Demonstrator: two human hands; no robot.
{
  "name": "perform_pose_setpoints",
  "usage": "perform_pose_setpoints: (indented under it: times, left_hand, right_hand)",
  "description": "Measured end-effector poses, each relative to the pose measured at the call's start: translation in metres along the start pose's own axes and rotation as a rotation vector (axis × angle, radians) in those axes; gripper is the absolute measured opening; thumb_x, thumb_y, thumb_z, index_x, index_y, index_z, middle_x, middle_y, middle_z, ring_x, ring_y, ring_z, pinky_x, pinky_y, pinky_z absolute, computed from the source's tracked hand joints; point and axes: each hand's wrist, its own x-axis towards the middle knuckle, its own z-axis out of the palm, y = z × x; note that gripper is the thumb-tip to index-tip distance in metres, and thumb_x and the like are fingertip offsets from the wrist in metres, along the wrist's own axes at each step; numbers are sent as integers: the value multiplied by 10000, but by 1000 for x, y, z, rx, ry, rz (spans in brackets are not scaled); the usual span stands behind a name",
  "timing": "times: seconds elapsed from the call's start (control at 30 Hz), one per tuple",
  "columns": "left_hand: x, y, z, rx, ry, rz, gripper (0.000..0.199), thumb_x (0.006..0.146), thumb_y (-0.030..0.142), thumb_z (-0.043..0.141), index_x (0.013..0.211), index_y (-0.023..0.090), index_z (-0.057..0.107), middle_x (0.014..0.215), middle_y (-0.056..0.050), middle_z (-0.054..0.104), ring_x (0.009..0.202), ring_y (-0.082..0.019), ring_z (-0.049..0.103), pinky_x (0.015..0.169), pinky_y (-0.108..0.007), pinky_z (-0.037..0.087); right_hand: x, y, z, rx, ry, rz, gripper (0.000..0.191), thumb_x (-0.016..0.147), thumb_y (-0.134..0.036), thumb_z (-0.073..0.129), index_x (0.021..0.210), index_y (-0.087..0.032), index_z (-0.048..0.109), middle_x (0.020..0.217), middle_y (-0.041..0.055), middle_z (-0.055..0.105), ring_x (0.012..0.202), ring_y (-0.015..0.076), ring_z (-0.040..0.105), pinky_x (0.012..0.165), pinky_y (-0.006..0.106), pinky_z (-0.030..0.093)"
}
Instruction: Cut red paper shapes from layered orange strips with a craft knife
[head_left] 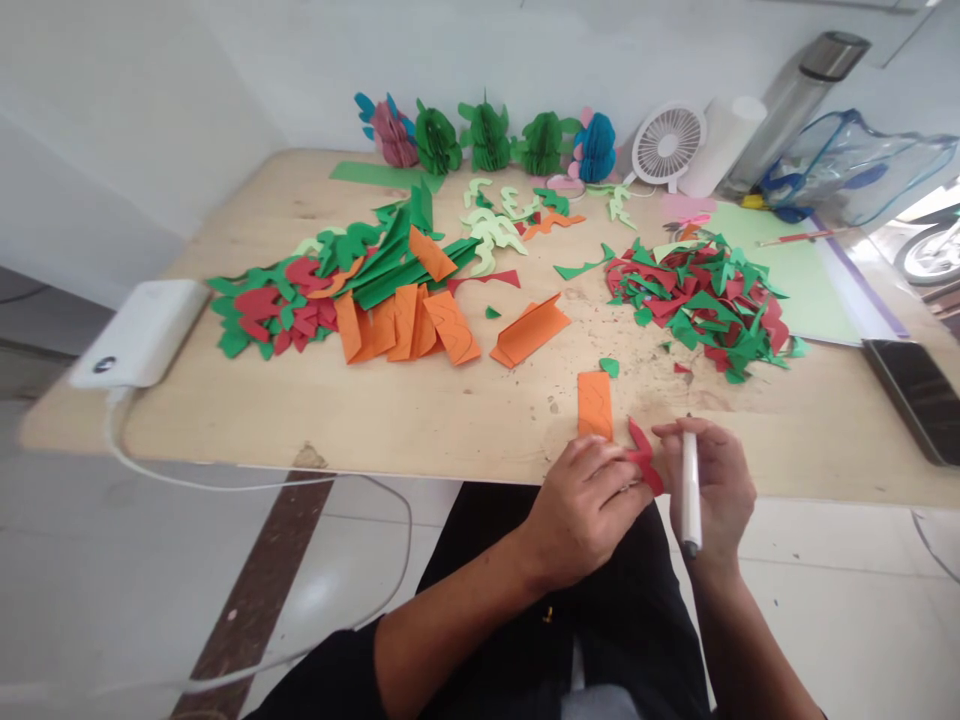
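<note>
At the table's front edge my left hand [589, 500] has its fingers pressed together on a curved red paper cutout [643, 458]. Just beyond those fingers lies an orange paper strip [595, 402] with pencil-like outlines, its near end under the fingertips. My right hand [716, 485], to the right of the red cutout, is closed around a white marker [690, 490] whose dark tip points away from me. A small green scrap [609, 368] rests by the strip's far end. Further left are a folded orange paper [531, 330] and several more orange pieces [367, 330].
A heap of red and green scraps [712, 300] and a phone [919, 395] are at the right. Green and red cutouts [330, 260] and a white power bank [142, 335] sit left. Paper figures [487, 135], a fan [667, 145] and a bottle [795, 100] line the back.
</note>
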Motion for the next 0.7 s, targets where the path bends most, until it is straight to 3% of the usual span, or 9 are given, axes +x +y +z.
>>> perform_pose_setpoints:
  times: [0.2, 0.33, 0.47, 0.6, 0.7]
  left_hand:
    - [9, -4, -28, -6, 193, -103, 137, 929, 108, 538, 969, 161, 658, 879, -43, 724, 767, -140, 646, 695, -282, 515]
    - [21, -9, -47, -42, 396, -122, 159, 894, 81, 597, 1011, 183, 632, 947, -30, 741, 856, -136, 699, 750, -259, 576]
    - [26, -11, -57, -17, 500, -110, 185, 868, 55, 632, 1012, 170, 642, 969, -32, 744, 888, -131, 716, 802, -250, 600]
    - [21, -18, -48, 25, 439, -133, 172, 888, 75, 606, 1021, 182, 633, 1004, -39, 738, 925, -141, 713, 833, -271, 604]
    - [13, -30, -37, 75, 209, -110, 145, 919, 83, 531, 972, 160, 641, 965, -64, 732, 921, -162, 704, 854, -308, 594]
  right_hand:
    - [3, -3, 3, 52, 130, -10, 151, 851, -312, 688, 944, -221, 611, 829, 14, 703, 789, 177, 690, 770, 361, 536]
    - [2, -2, 3, 25, 138, -25, 156, 867, -327, 666, 961, -222, 598, 835, 17, 703, 791, 178, 692, 771, 369, 543]
    - [1, 0, 4, 7, 113, -19, 162, 878, -347, 649, 969, -224, 594, 845, 23, 696, 809, 183, 694, 765, 374, 555]
    - [0, -1, 4, 17, 86, -12, 166, 875, -334, 656, 985, -221, 606, 869, 30, 694, 840, 186, 693, 782, 380, 554]
    - [0, -4, 5, 26, 76, -7, 145, 874, -304, 661, 981, -220, 612, 875, 27, 694, 840, 179, 689, 791, 369, 550]
